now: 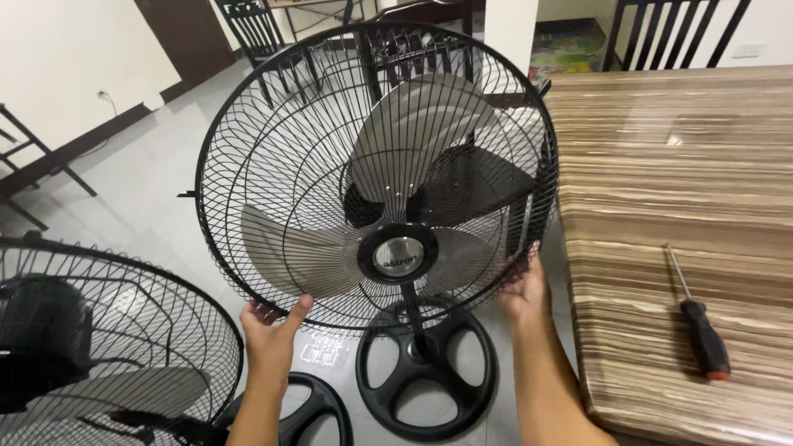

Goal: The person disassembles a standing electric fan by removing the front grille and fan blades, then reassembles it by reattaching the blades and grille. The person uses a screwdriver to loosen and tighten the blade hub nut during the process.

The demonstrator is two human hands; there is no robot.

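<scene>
A black stand fan fills the middle of the head view, its round wire grille facing me with grey blades behind it and a silver hub cap. My left hand grips the lower left rim of the grille, thumb over the wire. My right hand holds the lower right rim. The fan's pole runs down to a round black spoked base on the floor.
A second fan with a black grille stands at the lower left. A striped wooden table is on the right with a black-handled screwdriver on it. Dark chairs stand behind on the pale tiled floor.
</scene>
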